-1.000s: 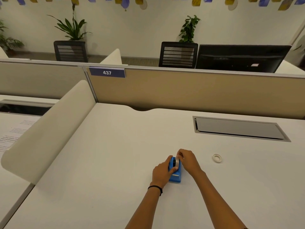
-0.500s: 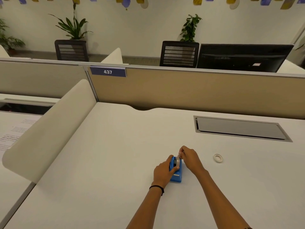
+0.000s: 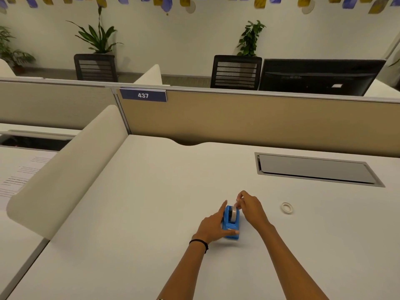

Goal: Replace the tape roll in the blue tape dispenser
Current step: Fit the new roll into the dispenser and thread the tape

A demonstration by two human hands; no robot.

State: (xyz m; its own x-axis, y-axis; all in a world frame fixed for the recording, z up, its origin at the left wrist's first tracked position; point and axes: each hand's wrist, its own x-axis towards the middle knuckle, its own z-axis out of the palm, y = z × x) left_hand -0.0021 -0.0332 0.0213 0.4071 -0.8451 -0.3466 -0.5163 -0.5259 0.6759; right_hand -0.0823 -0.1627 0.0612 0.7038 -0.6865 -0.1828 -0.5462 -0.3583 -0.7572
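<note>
Blue tape dispenser point(image 3: 231, 224) holds roll point(image 3: 233, 213).

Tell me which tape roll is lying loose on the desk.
The small white ring, flat on the desk right of the right hand. The other roll sits upright in the blue dispenser.

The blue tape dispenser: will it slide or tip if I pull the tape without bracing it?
Probably slides: the blue tape dispenser looks small and light on the smooth desk. The left hand braces it while the right hand pinches tape. Tipping seems less likely.
</note>
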